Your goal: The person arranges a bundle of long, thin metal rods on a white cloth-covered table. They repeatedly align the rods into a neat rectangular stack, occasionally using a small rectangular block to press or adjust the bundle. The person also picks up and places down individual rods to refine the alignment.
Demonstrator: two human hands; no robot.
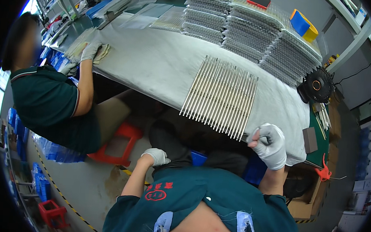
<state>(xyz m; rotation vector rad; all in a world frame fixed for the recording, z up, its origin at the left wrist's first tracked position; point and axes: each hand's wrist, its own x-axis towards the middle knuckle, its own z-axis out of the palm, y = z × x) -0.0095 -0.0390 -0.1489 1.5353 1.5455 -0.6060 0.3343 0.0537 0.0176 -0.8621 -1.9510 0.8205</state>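
Note:
A row of thin, shiny metal rods (221,95) lies side by side on the pale cloth-covered table (151,50). Just past the row's near right corner is my right hand (269,146), in a white glove with bare fingertips showing. Its thumb and fingers are pinched together beside the rod ends; whatever small thing they hold, if any, cannot be made out. My left hand (156,156), also in a white glove, rests flat on my thigh, away from the table, with nothing visible in it.
Tall stacks of bubble-wrapped sheets (248,30) line the table's back, topped by yellow and blue tape rolls (304,26) and a red-black box (258,1). A black fan (317,85) and grey block (309,139) stand right. A co-worker (54,103) handles items at left, near a red stool (118,143).

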